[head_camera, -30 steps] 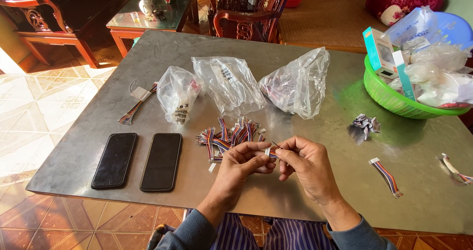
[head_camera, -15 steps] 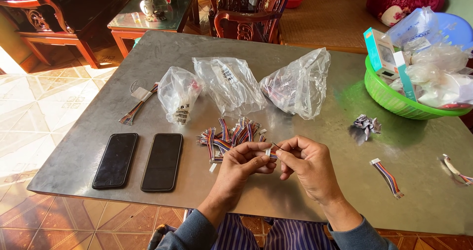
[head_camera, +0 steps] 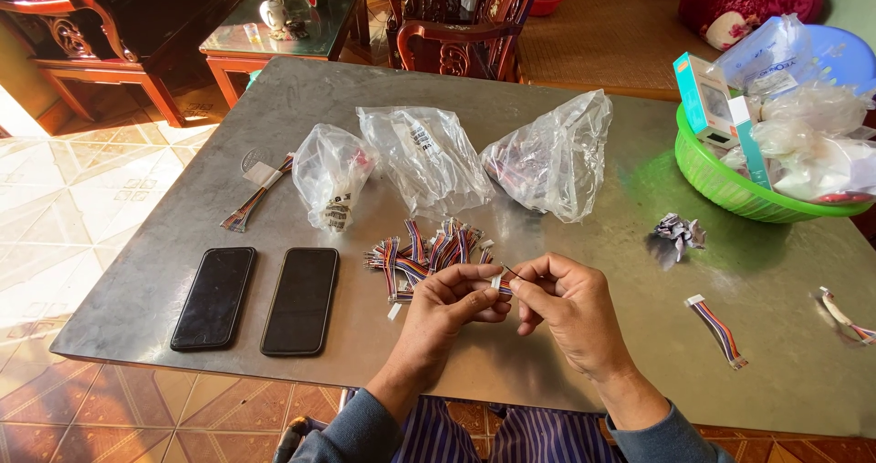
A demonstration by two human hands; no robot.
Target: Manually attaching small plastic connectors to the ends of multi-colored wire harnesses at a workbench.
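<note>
Left hand (head_camera: 447,308) and right hand (head_camera: 566,308) both pinch small wire connector (head_camera: 499,285); wire pile (head_camera: 424,249) just beyond, two phones (head_camera: 255,299) left on counter (head_camera: 593,363).

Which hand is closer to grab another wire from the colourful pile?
Left. The left hand sits right beside the pile of striped wires, while the right hand is farther away. Both hands pinch one small wire piece.

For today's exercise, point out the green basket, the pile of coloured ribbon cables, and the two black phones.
green basket (head_camera: 721,185), head view, front rim.
pile of coloured ribbon cables (head_camera: 424,249), head view, middle.
two black phones (head_camera: 301,299), head view, right phone's screen.
</note>
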